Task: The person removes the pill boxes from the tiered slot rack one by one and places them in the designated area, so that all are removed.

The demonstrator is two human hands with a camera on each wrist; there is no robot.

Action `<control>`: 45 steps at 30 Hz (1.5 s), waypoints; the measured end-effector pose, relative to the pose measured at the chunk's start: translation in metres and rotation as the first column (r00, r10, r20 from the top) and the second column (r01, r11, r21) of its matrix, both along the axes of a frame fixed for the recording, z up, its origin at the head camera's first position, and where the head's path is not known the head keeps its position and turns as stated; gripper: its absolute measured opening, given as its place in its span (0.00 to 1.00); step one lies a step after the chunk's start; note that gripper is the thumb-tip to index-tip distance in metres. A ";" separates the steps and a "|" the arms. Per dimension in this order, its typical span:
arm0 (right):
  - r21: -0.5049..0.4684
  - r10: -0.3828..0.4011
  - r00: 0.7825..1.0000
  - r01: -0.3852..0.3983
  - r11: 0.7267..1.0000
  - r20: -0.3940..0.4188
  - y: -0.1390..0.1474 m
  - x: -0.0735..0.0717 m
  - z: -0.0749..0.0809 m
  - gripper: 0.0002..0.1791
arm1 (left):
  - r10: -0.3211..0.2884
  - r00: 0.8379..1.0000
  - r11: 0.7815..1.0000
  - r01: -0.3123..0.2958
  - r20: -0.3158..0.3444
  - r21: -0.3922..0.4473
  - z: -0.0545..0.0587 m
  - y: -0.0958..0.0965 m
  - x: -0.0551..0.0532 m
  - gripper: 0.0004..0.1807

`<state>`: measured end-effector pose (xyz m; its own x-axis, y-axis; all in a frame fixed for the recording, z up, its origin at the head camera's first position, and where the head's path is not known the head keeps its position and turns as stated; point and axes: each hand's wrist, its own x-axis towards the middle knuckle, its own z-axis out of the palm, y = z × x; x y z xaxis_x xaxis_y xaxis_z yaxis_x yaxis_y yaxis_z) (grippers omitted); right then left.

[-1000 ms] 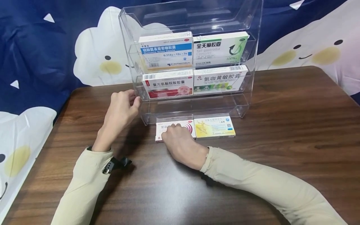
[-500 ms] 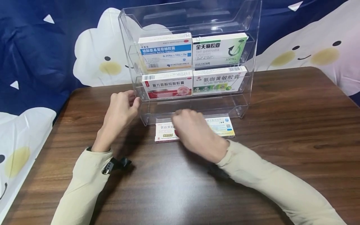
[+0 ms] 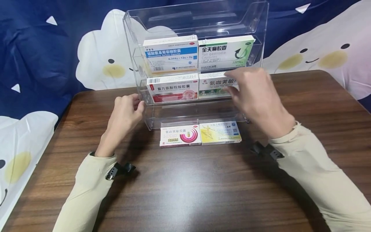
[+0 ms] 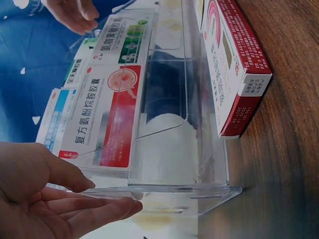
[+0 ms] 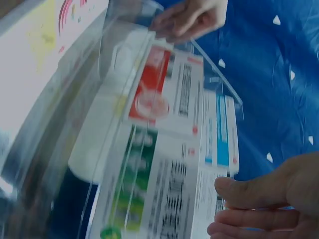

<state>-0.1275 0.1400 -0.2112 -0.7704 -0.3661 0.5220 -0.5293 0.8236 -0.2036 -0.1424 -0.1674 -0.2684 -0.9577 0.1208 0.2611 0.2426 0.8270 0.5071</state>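
Observation:
A clear tiered display rack (image 3: 185,112) stands on the table, with medicine boxes in its two middle tiers. My left hand (image 3: 123,112) pinches the rack's left side panel; thumb and fingers lie on either side of the panel in the left wrist view. My right hand (image 3: 258,100) hovers at the rack's right end, thumb and fingers apart, in front of a white-and-green medicine box (image 3: 213,84). Left of that box sits a red-and-white medicine box (image 3: 174,88). Above them are a blue-and-white medicine box (image 3: 171,56) and a green-and-white medicine box (image 3: 224,54).
Flat on the table before the rack lie a white medicine box with pink rings (image 3: 174,135) and a yellow-and-white medicine box (image 3: 220,133). Behind the wooden table (image 3: 162,193) hangs a dark blue curtain (image 3: 72,19) with cloud figures.
My right hand has left the boxes lying on the table, moving right and up to the rack's right end. Both lying boxes are now uncovered. My left hand stays on the rack.

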 end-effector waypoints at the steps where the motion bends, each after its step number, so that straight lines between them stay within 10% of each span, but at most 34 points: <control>1: -0.002 -0.008 1.000 0.008 1.000 -0.011 0.004 -0.002 0.001 0.12 | 0.002 1.000 1.000 -0.002 0.004 -0.001 0.000 0.000 0.000 0.12; 30: 0.130 -0.057 0.988 0.038 0.991 0.143 0.040 -0.045 0.002 0.10 | 0.012 1.000 1.000 -0.012 0.002 -0.004 -0.001 0.001 -0.002 0.13; 45: 0.069 -0.070 0.981 0.059 0.996 0.180 0.045 -0.036 0.016 0.15 | 0.008 1.000 1.000 -0.008 0.006 -0.001 0.001 0.002 0.000 0.13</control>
